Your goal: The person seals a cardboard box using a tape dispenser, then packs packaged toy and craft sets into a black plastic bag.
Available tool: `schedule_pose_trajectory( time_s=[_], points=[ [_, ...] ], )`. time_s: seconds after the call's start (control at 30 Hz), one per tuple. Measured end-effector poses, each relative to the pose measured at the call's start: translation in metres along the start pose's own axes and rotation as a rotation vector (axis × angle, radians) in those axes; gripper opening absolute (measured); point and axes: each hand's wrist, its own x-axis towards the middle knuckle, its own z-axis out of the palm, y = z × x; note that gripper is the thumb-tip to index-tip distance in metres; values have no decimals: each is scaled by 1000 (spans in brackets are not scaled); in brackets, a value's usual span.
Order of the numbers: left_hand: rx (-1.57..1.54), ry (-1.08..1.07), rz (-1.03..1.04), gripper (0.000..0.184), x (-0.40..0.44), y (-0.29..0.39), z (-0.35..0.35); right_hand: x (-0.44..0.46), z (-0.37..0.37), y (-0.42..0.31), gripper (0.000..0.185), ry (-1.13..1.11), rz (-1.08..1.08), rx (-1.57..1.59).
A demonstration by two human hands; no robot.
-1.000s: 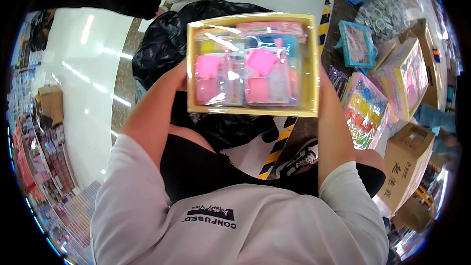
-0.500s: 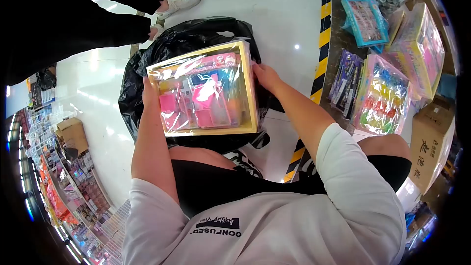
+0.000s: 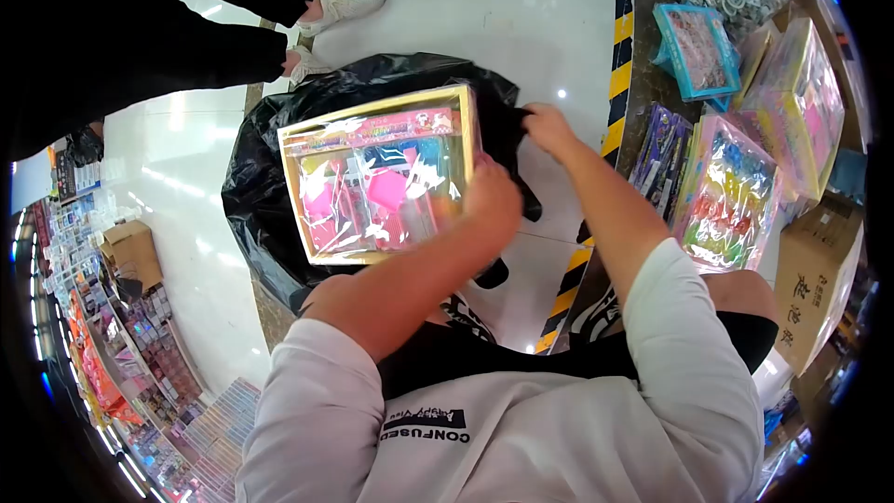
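Note:
A yellow-framed box point(image 3: 296, 188) wrapped in clear film, with pink items inside, lies on a black plastic bag point(image 3: 256, 163). My left hand point(image 3: 494, 194) reaches across to the box's right edge, its fingers curled beside the film and the bag; what they hold is hidden. My right hand point(image 3: 548, 128) is closed on the black bag's edge, to the right of the box.
A person's legs and light shoes point(image 3: 349, 6) are at the upper left. Striped tape point(image 3: 618, 93) runs along the floor. On the right are packaged toys point(image 3: 731, 191), a blue-framed pack point(image 3: 698, 51) and a cardboard carton point(image 3: 815, 279). Shelves point(image 3: 149, 335) stand at the left.
The box has come down onto the black bag. My left hand has left the box's left side and crossed to its right edge. My right hand has moved from the box to the bag.

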Motion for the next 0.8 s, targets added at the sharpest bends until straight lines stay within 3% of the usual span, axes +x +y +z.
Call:
schedule_pose_trajectory(
  time_s=[0.07, 0.17, 0.27, 0.37, 0.43, 0.47, 0.53, 0.57, 0.63, 0.67, 0.77, 0.8],
  points=[
    [152, 143, -164, 52, 11, -10, 41, -3, -37, 4, 28, -31, -60, -93],
    [210, -108, -272, 59, 11, -16, 22, -12, -93, 0, 28, -59, -471, -365],
    [165, -168, -333, 60, 21, -34, 31, -48, -143, -74, 26, -345, -58, -302],
    [117, -185, -386, 57, 14, -41, 24, -116, -140, -129, 22, -515, -115, -427],
    [132, -139, -490, 55, 21, -40, 38, -157, -132, -150, 21, -581, -285, -388],
    [110, -74, -485, 58, 19, -39, 42, -168, -132, -160, 21, -616, -231, -379],
    [151, -170, -384, 58, 16, -39, 46, -181, -130, -174, 21, -684, -120, -357],
    [172, -213, -334, 58, 16, -40, 47, -175, -124, -160, 19, -598, -318, -346],
    [343, 23, -263, 63, 27, -36, 95, -149, -107, -124, 16, -419, -702, -315],
    [427, 145, -228, 65, 38, -34, 121, -140, -108, -139, 23, -536, -627, -302],
    [230, 274, -61, 66, 78, -17, 156, -122, -80, -146, 33, -635, -181, 187],
    [208, 258, -41, 66, 80, -10, 158, -124, -70, -152, 34, -628, -109, 164]
  ],
)
